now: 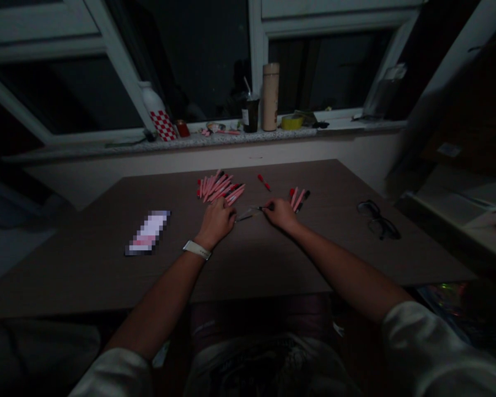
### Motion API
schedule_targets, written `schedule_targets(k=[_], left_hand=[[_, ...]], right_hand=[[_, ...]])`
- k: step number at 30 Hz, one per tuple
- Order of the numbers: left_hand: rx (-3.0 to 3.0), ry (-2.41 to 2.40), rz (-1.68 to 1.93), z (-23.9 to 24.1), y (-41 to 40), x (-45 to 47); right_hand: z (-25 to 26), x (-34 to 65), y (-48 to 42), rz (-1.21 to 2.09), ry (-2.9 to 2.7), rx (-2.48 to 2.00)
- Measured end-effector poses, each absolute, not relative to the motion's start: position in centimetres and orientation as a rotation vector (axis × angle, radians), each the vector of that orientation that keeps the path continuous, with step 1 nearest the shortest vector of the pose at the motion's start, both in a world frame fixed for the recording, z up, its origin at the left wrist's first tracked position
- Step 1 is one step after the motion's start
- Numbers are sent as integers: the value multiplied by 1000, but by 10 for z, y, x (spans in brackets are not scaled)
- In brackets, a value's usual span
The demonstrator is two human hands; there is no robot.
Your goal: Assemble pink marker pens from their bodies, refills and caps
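Observation:
In the head view my left hand, with a pale watch on its wrist, is closed over the table, fingertips at the near end of a thin dark stick-like piece. My right hand pinches a slim, dark-ended, pen-like piece that points toward the left hand. The two pieces lie close together between the hands; blur and dim light hide whether they touch. Just beyond my left hand is a heap of pink pens with red and black ends. A smaller group of pink pens lies beside my right hand.
A red and black piece lies alone between the pen groups. A phone is at left on the brown table, black glasses at right. On the windowsill stand a checkered bottle, a drink cup, a tan flask and yellow tape.

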State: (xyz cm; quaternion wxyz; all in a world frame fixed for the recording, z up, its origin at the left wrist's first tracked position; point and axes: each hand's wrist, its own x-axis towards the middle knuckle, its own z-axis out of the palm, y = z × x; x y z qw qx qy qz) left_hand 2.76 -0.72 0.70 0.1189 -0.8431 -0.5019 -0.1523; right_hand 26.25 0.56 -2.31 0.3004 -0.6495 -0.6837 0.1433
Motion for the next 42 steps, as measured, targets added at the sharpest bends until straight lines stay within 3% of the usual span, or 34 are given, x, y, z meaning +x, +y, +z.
schedule_targets(k=[24,42], left_hand=[[-2325,-1741,-543,-5,5,25],[-2387,-1662,-725,-4,5,26]], right_hand=[[-24,263,6,380,-1821,-1722],[-19,262,3,386,-1825,-1725]])
